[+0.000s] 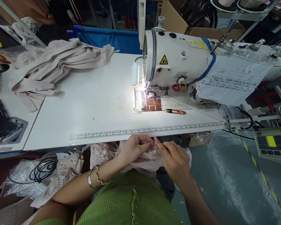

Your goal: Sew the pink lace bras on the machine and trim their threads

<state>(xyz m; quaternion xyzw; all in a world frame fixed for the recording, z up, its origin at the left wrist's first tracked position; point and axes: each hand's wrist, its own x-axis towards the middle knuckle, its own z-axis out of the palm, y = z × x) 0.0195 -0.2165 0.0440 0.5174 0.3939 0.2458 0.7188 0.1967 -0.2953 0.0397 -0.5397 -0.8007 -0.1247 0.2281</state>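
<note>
Beige lace fabric (pixel 152 155) lies over the lap, below the table's front edge. My left hand (pixel 136 149) is closed on its upper edge, thumb and forefinger pinched. Just to the right, my right hand (pixel 175 157) is curled, its forefinger stretched toward the left fingertips; a small dark object shows in its palm, too hidden to name. The fingertips of both hands nearly meet at the fabric. Behind them stands a white sewing machine (pixel 178 59) with its lamp lit over the needle area.
Orange thread snips (pixel 179 112) lie near the machine, behind a printed ruler strip (pixel 117 132). Red and orange scissor handles (pixel 179 87) rest under the arm. Beige fabric pieces (pixel 67 59) are piled at the back left. A control panel (pixel 273 142) is at the right.
</note>
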